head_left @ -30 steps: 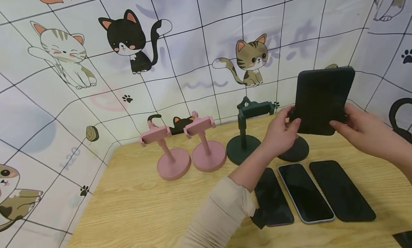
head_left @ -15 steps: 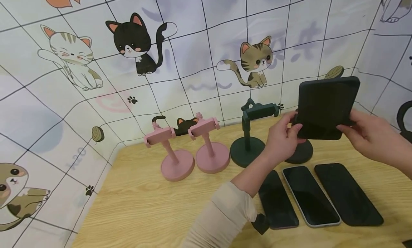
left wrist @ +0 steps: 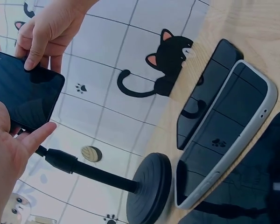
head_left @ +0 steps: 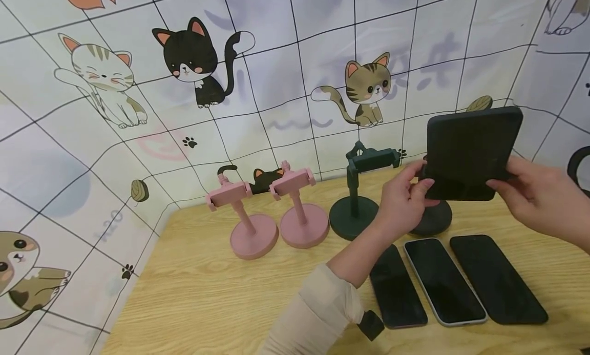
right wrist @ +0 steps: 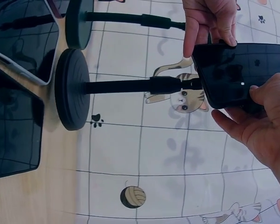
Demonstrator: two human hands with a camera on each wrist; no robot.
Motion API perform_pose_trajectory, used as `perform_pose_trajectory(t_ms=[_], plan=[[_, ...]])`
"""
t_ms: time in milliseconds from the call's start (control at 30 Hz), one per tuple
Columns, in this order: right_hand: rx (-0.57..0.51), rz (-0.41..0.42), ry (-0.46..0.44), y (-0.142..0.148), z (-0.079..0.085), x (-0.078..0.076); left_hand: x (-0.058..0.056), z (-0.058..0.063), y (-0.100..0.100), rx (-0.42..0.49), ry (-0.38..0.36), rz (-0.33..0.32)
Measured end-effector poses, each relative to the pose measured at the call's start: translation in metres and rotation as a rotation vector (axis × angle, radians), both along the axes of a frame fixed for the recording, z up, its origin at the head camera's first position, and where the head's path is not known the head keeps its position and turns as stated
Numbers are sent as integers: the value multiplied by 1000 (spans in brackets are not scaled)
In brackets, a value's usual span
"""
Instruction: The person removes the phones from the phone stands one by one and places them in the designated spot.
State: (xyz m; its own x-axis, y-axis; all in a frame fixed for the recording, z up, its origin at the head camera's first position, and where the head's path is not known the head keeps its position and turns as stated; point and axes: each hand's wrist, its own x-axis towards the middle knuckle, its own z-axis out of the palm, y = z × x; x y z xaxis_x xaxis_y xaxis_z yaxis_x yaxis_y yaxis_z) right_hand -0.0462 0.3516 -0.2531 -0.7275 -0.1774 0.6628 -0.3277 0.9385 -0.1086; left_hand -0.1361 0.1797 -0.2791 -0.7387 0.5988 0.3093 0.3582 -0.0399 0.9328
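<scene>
A black-screened phone is held up at the top of a black phone stand, its face toward me. My left hand grips its lower left side, thumb in front and fingers behind. On the opposite side my right hand holds the lower right edge, thumb over the front. The stand's clamp is mostly hidden behind the phone and fingers. Its round base shows below, on the table.
Two pink phone stands and a dark green one stand to the left along the wall. Three phones lie face up in front: one dark, one white-edged, one larger black. A cat-print sheet backs the wooden table.
The head view has shifted a little, moving the scene slightly right and down. The phone's right side has swung slightly to the right along with my right hand; both hands keep their hold.
</scene>
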Motion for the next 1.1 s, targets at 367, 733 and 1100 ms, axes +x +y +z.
perform_pose_trajectory(t_ms=[367,733,1100], plan=[[-69,-1,8,-20,13,14,29,40,-46,-18,66,-60],[-68,213,17,-43,7,15,32,25,-92,172,170,-135],[-189,545,-12,-90,8,6,45,14,-140,288,174,-133]])
